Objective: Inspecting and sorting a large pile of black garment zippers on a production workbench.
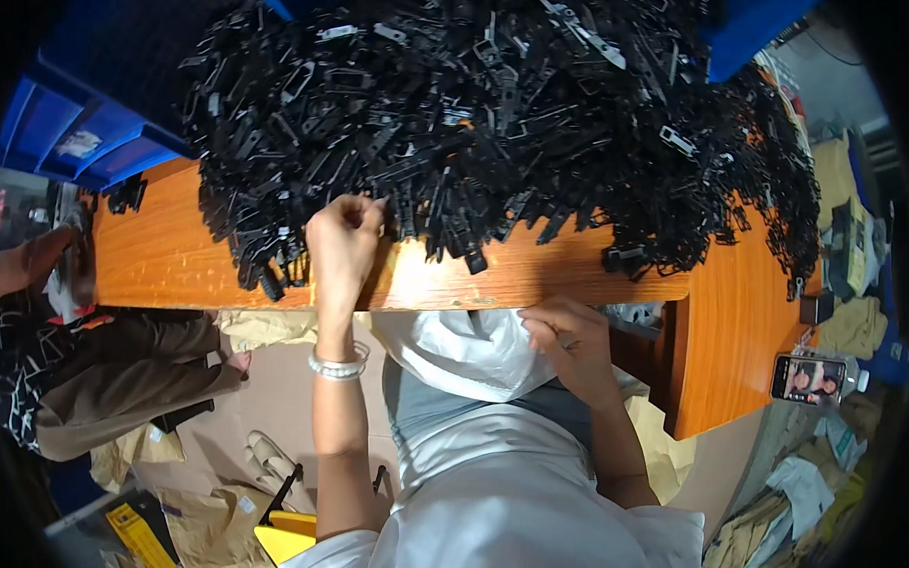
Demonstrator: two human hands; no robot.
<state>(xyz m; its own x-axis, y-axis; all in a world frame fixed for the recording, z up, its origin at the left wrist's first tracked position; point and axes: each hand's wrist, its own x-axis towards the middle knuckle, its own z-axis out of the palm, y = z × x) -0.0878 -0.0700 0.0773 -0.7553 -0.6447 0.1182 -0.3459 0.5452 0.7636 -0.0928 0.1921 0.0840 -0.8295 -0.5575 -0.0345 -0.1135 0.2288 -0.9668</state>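
Note:
A great heap of small black plastic clip-like parts (pixel 449 114) covers the far part of the wooden table (pixel 534 271). At the heap's near edge is my left hand (pixel 343 243), its thumb and fingers pinched together beside the parts. Whatever lies between those fingertips is too small to make out. Just below the table's front edge, my right hand (pixel 574 352) has its fingers curled, close by a white plastic bag (pixel 457 359) on my lap. What those fingers hold, if anything, is hidden. The bag's upper part passes under the table edge.
Blue plastic bins (pixel 89 132) stand at the far left. Another person (pixel 77 367) sits on the left, one arm on the table. A phone (pixel 810 377) showing a picture is propped at the right. Brown paper sacks (pixel 213 533) lie on the floor.

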